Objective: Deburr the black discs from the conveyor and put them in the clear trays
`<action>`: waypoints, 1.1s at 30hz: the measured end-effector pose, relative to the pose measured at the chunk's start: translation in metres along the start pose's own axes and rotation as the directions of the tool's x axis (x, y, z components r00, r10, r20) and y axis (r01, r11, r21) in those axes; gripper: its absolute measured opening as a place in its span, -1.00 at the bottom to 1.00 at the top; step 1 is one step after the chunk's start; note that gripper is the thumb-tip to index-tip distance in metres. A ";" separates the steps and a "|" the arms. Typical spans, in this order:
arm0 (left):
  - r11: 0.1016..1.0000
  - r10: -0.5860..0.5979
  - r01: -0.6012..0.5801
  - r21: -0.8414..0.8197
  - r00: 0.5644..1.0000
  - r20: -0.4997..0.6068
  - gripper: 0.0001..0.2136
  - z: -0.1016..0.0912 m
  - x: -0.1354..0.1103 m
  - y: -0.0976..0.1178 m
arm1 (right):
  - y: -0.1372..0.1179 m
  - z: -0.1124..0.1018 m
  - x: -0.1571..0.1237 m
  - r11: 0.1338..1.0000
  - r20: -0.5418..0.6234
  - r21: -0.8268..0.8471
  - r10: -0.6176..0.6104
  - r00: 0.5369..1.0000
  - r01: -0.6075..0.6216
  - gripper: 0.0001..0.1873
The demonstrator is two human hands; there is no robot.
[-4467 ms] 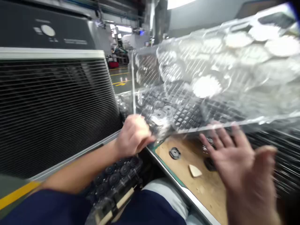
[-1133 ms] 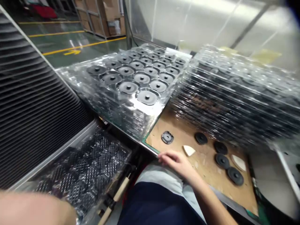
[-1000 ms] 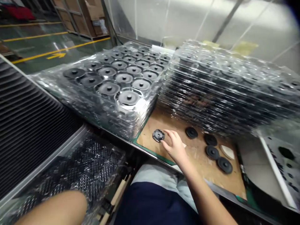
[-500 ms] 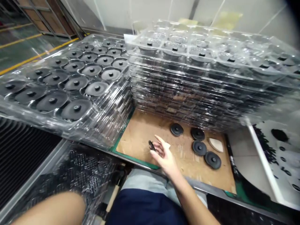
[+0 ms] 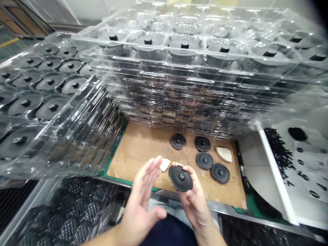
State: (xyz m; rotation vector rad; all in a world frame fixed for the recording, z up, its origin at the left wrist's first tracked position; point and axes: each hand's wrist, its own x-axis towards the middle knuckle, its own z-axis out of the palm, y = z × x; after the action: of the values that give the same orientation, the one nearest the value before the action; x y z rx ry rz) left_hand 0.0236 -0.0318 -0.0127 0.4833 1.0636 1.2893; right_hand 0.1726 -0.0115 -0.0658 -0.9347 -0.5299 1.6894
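My right hand [image 5: 196,200] grips a round black disc [image 5: 180,178] with a small hub in its middle, held just above the near edge of the brown board [image 5: 138,147]. Beside it, my left hand [image 5: 140,201] is raised with fingers stretched out flat and holds nothing, its fingertips close to the disc. Several more black discs [image 5: 204,160] lie loose on the board behind my hands, with two pale wedge-shaped pieces [image 5: 223,154] among them.
A tall stack of clear plastic trays [image 5: 194,78] holding black discs stands behind the board. A second tray stack [image 5: 48,102] with discs sits to the left. White sheets with black parts [image 5: 299,160] lie at the right. Wrapped dark trays [image 5: 74,212] rest below at left.
My right hand has picked the black disc up off the board and brought it toward me. My left hand has come up beside it. The view has turned right and closer.
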 end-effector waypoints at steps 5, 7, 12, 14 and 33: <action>0.998 -0.042 0.045 -0.044 0.997 0.070 -0.34 0.011 0.018 -0.037 | 0.007 0.013 -0.006 0.975 -0.015 -0.176 -0.138 0.990 0.133 -0.32; 0.993 -0.067 0.068 -0.092 0.998 0.023 -0.35 0.012 0.019 -0.037 | 0.010 0.016 -0.010 0.934 0.034 -0.294 -0.199 0.979 0.200 -0.32; 0.978 -0.128 0.114 -0.177 0.989 -0.069 -0.35 0.005 0.023 -0.020 | 0.012 0.015 -0.010 0.671 0.318 -0.626 -0.244 0.916 0.397 -0.34; 0.962 -0.179 0.157 -0.225 0.980 -0.083 -0.37 -0.001 0.026 -0.013 | 0.011 0.009 -0.001 0.488 0.328 -0.758 -0.287 0.900 0.432 -0.38; 0.911 -0.256 0.229 -0.344 0.966 -0.037 -0.47 -0.051 0.036 0.013 | -0.015 0.057 0.052 0.175 0.332 -0.909 -0.247 0.910 0.379 -0.74</action>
State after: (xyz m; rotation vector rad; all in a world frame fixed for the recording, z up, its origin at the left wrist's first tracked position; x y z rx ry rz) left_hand -0.0290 -0.0079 -0.0388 0.0354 0.9117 1.2425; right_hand 0.1304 0.0486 -0.0373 -1.4417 -1.8850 0.8428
